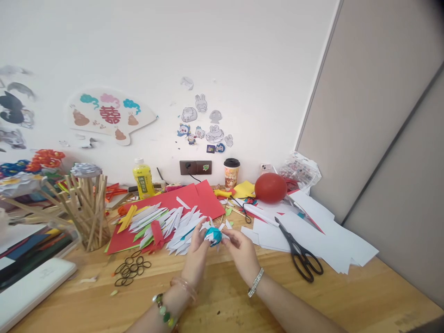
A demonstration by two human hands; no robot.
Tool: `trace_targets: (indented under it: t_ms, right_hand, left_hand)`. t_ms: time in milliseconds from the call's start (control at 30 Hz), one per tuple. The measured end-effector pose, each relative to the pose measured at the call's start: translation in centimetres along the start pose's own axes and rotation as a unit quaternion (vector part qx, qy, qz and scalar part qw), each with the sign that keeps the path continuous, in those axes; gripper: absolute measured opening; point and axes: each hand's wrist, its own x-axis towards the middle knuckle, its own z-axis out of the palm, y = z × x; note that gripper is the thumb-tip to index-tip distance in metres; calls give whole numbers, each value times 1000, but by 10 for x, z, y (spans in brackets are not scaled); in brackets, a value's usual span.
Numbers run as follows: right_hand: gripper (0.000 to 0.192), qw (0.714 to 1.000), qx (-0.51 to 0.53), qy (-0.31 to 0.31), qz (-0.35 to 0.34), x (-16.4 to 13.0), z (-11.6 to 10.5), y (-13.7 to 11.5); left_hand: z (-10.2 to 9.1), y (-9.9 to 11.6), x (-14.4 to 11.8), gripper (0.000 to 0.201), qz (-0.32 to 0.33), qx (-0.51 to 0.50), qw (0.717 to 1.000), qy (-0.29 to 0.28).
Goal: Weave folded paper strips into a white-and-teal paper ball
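Observation:
Between my two hands, above the wooden table, is a small folded paper piece [213, 236] in turquoise and white, with pointed white ends sticking out. My left hand [198, 245] has its fingers closed around the left side of it. On the other side, my right hand [242, 249] pinches it with thumb and fingers. Just behind and to the left lie many folded white paper strips [185, 231], some with green or blue edges. A red folded strip [157, 232] rests among them on red paper sheets [204, 199].
Black scissors [300, 252] lie at right on white paper sheets [333, 245]. Black rubber bands [131, 269] are at left, near a holder of wooden sticks [92, 212]. Behind stand a yellow bottle [143, 179], a paper cup [231, 175] and a red balloon [271, 188].

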Motion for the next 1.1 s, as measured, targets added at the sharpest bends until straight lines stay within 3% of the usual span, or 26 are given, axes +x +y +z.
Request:
trace_targets:
  t_ms: [267,400,667,767,933,1000,1100]
  right_hand:
    - [15,997,-75,-20,-23,5,-10,-9]
    - [14,992,-119,-8,-48,5,-12,-15]
    - [18,969,-213,44,-120,1,-7,-12]
    - [18,950,-257,54,-169,-3,-7,-11]
    - [23,894,-348,74,-272,-10,-6,-16]
    - [22,907,-308,68,-279,-10,-7,-21]
    - [15,951,-185,49,-243,-7,-9,-27]
  left_hand:
    - [1,7,1,75,16,44,996,-79]
    - [2,5,2,71,53,48,995,-64]
    - [5,6,0,66,64,25,996,-53]
    - [6,6,0,64,67,5,996,-53]
    - [10,12,-6,62,68,-45,996,-34]
    - [11,17,-9,60,35,-99,994,-35]
    - [10,23,-12,48,-15,-191,980,-61]
